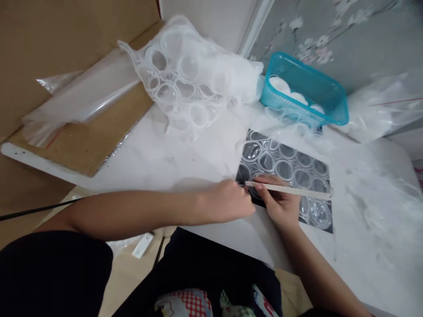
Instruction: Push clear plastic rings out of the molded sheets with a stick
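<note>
And the right hand (283,204) pinches the pale strip (297,190) over the ringed sheet (302,178) on the surface (158,154), seemingly steadying it; left hand (231,200) curls beside its end, grip hidden, can't tell

- The sheet of rings (297,169) lies on the desk (158,154), toward its near edge.
- The strip (294,189) runs across the sheet from left to right; the right grip (284,209) is around its left part.
- The left grip (233,200) is just beside the strip's left end (whether they touch is unclear).
- Behind the sheet is the basket (310,79), with discs (279,83) inside it.
- Right of the basket lies a bag (380,110).
- Left of the basket, farther back than the sheet, is a pile of rings (194,79).
- At far left, flat pouches (95,88) lie on the cardboard (89,147).
</note>
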Available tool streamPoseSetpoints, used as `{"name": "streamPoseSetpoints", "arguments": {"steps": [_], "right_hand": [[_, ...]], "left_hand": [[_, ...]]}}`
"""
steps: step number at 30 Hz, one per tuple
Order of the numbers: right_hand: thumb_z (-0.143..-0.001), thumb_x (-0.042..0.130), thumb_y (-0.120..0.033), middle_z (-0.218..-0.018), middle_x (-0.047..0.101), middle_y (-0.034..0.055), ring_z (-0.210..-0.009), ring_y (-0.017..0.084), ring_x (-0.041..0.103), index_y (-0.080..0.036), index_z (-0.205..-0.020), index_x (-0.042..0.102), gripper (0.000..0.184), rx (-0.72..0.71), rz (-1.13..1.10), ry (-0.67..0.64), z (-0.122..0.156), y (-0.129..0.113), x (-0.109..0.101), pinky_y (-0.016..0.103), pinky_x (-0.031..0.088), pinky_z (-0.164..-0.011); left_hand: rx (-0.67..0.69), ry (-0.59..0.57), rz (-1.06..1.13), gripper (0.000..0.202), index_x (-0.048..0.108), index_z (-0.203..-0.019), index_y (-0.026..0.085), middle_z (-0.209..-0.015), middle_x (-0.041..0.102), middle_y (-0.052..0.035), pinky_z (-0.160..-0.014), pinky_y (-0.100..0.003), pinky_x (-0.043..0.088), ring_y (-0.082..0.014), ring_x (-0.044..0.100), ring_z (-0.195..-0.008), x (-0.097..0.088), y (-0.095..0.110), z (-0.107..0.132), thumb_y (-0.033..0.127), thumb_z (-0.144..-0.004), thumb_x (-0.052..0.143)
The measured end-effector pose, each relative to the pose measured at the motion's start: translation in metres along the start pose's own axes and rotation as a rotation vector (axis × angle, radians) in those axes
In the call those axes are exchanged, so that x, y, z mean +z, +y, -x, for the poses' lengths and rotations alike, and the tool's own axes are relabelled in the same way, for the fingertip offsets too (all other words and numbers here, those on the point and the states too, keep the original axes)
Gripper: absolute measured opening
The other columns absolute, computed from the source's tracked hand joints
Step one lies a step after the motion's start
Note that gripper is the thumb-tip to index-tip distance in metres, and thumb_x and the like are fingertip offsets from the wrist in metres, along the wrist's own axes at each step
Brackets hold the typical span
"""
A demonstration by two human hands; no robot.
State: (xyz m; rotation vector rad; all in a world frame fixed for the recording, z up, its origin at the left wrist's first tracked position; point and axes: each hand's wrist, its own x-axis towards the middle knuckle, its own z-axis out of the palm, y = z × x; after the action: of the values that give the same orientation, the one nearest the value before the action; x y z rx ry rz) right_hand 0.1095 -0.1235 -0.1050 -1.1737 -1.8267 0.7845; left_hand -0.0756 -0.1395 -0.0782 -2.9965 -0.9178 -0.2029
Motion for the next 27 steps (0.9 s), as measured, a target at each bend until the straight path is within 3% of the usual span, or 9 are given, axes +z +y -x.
{"name": "streamPoseSetpoints", "arguments": {"steps": [4, 10, 15, 18, 22, 27], "right_hand": [[-0.089, 0.064, -0.028, -0.095, 0.076, 0.0061, -0.100, 0.025, 0.068, -0.026, -0.095, 0.075, 0.013, -0.003, -0.004, -0.069, -0.002, 0.001, 0.002, 0.046, 0.054, -0.093], [-0.092, 0.059, -0.029, -0.100, 0.077, 0.0066, -0.114, 0.026, 0.064, -0.026, -0.098, 0.073, 0.015, 0.000, 0.010, -0.135, -0.004, 0.000, 0.002, 0.047, 0.052, -0.099], [-0.094, 0.056, -0.031, -0.105, 0.076, 0.0069, -0.128, 0.027, 0.056, -0.025, -0.101, 0.070, 0.016, -0.043, 0.044, -0.178, -0.007, -0.001, 0.004, 0.052, 0.048, -0.106], [-0.095, 0.055, -0.028, -0.106, 0.076, 0.0058, -0.133, 0.027, 0.052, -0.027, -0.103, 0.069, 0.016, -0.137, 0.117, -0.223, -0.009, 0.001, 0.003, 0.058, 0.038, -0.114], [-0.095, 0.051, -0.018, -0.111, 0.075, 0.0032, -0.137, 0.028, 0.047, -0.030, -0.109, 0.067, 0.025, -0.336, 0.226, -0.295, -0.006, 0.006, 0.004, 0.064, 0.025, -0.118], [-0.094, 0.051, -0.017, -0.114, 0.075, 0.0004, -0.128, 0.026, 0.056, -0.032, -0.109, 0.065, 0.025, -0.520, 0.363, -0.342, -0.010, 0.009, 0.004, 0.064, 0.018, -0.120]], "left_hand": [[-0.078, -0.030, -0.056, 0.033, 0.074, -0.096, 0.006, -0.063, 0.068, -0.0103, -0.040, -0.027, 0.031, -0.0176, 0.057, -0.047, -0.005, 0.013, 0.004, -0.005, -0.079, 0.047], [-0.142, -0.014, -0.138, 0.036, 0.070, -0.109, -0.003, -0.053, 0.062, -0.0093, -0.036, -0.026, 0.033, -0.0196, 0.058, -0.042, -0.007, 0.016, 0.009, -0.004, -0.079, 0.050], [-0.190, 0.007, -0.137, 0.022, 0.074, -0.099, 0.003, -0.054, 0.063, -0.0094, -0.037, -0.027, 0.040, -0.0209, 0.058, -0.041, 0.000, 0.016, 0.012, 0.008, -0.088, 0.055], [-0.213, -0.029, -0.121, 0.017, 0.074, -0.091, 0.007, -0.060, 0.066, -0.0113, -0.037, -0.028, 0.042, -0.0219, 0.061, -0.043, -0.001, 0.015, 0.010, 0.009, -0.088, 0.058], [-0.279, -0.125, -0.056, 0.019, 0.073, -0.097, 0.005, -0.061, 0.068, -0.0121, -0.040, -0.029, 0.045, -0.0248, 0.064, -0.048, -0.009, 0.013, 0.007, 0.007, -0.086, 0.058], [-0.314, -0.144, -0.042, 0.015, 0.072, -0.093, 0.006, -0.059, 0.066, -0.0106, -0.042, -0.029, 0.045, -0.0244, 0.064, -0.047, -0.010, 0.010, 0.007, 0.007, -0.085, 0.059]]}}
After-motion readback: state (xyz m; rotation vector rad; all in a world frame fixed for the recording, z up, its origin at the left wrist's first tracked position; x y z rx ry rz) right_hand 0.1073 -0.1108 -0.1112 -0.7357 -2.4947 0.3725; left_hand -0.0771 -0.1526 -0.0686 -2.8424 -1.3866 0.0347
